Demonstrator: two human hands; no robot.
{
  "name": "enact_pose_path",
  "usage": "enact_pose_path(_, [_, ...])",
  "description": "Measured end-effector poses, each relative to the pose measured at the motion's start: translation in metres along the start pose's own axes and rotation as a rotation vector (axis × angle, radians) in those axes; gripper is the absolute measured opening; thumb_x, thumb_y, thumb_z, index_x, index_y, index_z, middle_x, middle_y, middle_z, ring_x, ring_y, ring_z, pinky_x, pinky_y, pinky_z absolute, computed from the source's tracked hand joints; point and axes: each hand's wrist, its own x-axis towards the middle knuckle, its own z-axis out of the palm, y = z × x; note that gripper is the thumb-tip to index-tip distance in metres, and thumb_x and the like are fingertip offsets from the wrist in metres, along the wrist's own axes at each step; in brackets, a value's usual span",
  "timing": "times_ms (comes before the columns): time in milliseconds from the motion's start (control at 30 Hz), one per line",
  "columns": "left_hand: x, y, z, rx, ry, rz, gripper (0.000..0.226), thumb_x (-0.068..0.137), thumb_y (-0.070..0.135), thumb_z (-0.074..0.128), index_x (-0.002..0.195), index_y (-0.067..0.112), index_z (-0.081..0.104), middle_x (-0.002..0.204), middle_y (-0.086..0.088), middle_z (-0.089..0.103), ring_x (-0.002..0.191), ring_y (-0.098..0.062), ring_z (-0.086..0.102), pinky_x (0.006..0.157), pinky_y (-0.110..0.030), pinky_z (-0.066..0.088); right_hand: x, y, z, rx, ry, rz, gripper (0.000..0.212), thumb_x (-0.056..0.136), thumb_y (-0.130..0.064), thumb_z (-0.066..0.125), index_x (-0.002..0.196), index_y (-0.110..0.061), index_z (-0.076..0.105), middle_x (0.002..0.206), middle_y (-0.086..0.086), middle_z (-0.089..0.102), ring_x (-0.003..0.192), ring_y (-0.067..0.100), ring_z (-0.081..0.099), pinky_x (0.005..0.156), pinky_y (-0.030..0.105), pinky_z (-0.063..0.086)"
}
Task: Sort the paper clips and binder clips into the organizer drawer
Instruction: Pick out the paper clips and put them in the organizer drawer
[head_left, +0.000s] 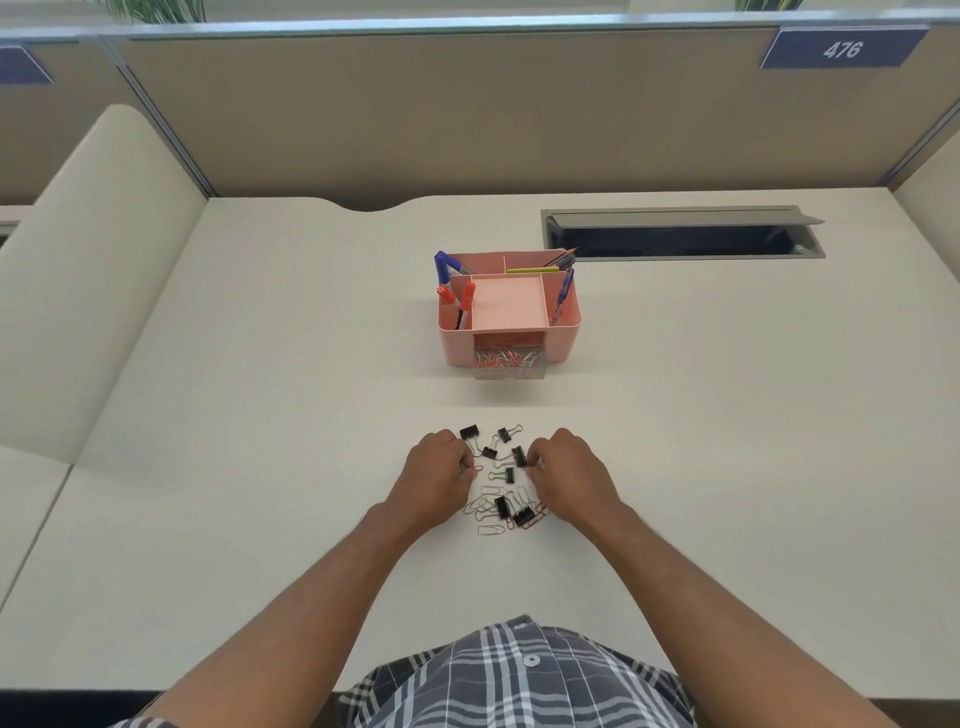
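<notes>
A pink desk organizer stands mid-desk, its clear front drawer pulled out and holding several paper clips. Closer to me lies a loose pile of black binder clips and silver and red paper clips. My left hand rests at the pile's left side, fingertips pinched on a red paper clip. My right hand is at the pile's right side, fingers pinched on what looks like a red paper clip, right beside a binder clip.
Pens, markers and pencils stand in the organizer's upper compartments. An open cable slot is set into the desk at the back right. Beige partition walls enclose the desk at the back and on both sides.
</notes>
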Motion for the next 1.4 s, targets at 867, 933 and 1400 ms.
enact_pose_path(867, [-0.001, 0.001, -0.006, -0.178, 0.048, -0.163, 0.011, 0.091, 0.015, 0.057, 0.080, 0.016, 0.055, 0.075, 0.004, 0.058, 0.071, -0.016, 0.053, 0.066, -0.031, 0.045, -0.001, -0.013, 0.007, 0.010, 0.025, -0.029, 0.017, 0.091, -0.014, 0.049, 0.085, -0.009, 0.063, 0.088, 0.007, 0.058, 0.084, 0.026, 0.054, 0.065, 0.031, 0.038])
enact_pose_path(933, [-0.001, 0.001, -0.006, -0.191, 0.051, -0.169, 0.011, 0.091, 0.016, 0.057, 0.080, 0.016, 0.055, 0.075, 0.004, 0.058, 0.071, -0.016, 0.053, 0.066, -0.032, 0.045, 0.000, -0.013, 0.004, 0.009, 0.013, -0.009, 0.017, 0.091, -0.015, 0.048, 0.087, -0.009, 0.064, 0.091, 0.007, 0.059, 0.086, 0.026, 0.055, 0.069, 0.033, 0.044])
enact_pose_path(1400, [-0.001, 0.001, -0.004, -0.257, 0.084, -0.204, 0.011, 0.091, 0.016, 0.058, 0.080, 0.020, 0.055, 0.074, 0.005, 0.059, 0.069, -0.014, 0.054, 0.063, -0.027, 0.044, 0.000, -0.019, 0.009, -0.032, 0.024, 0.024, 0.017, 0.092, -0.013, 0.048, 0.095, -0.008, 0.064, 0.098, 0.008, 0.060, 0.093, 0.027, 0.055, 0.076, 0.036, 0.048])
